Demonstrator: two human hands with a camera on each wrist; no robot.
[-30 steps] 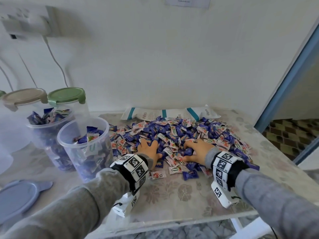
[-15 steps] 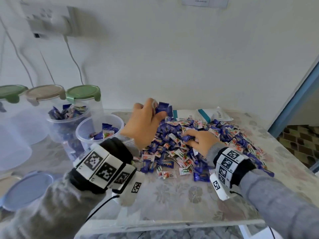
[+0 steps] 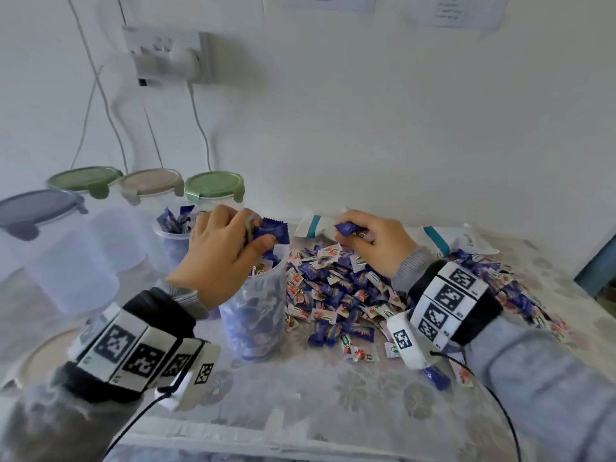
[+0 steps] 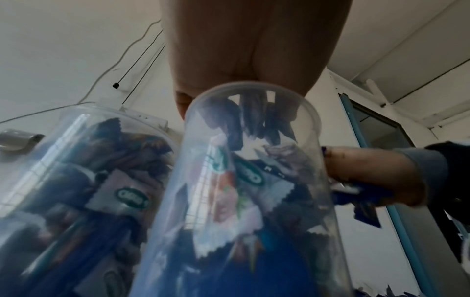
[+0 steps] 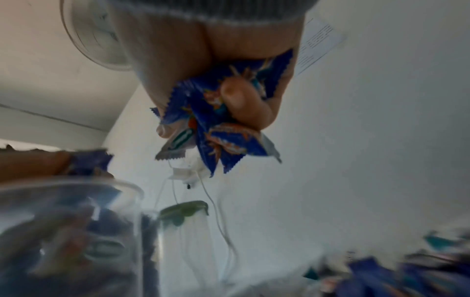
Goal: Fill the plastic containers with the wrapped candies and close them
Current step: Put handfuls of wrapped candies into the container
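Note:
A heap of blue and white wrapped candies (image 3: 346, 295) covers the table's middle. Left of it stands an open clear container (image 3: 256, 315), mostly full. My left hand (image 3: 256, 235) hovers over its mouth and grips a handful of candies (image 3: 271, 228); through the rim (image 4: 251, 112) in the left wrist view those candies hang from my fingers. My right hand (image 3: 353, 230) is raised above the heap's far side and clutches a bunch of candies (image 5: 223, 124). A second open container (image 3: 173, 235), heaped with candies, stands behind the first.
Several lidded empty containers line the back left: grey-blue (image 3: 33, 208), green (image 3: 85, 180), beige (image 3: 151, 183), green (image 3: 215, 186). A loose beige lid (image 3: 43, 355) lies at the front left. Empty white bags (image 3: 460, 240) lie behind the heap. Cables hang from a wall socket (image 3: 163, 58).
Both hands left the heap with handfuls of candies. The left hand swung left and now sits over the near container; the right hand lifted off the heap.

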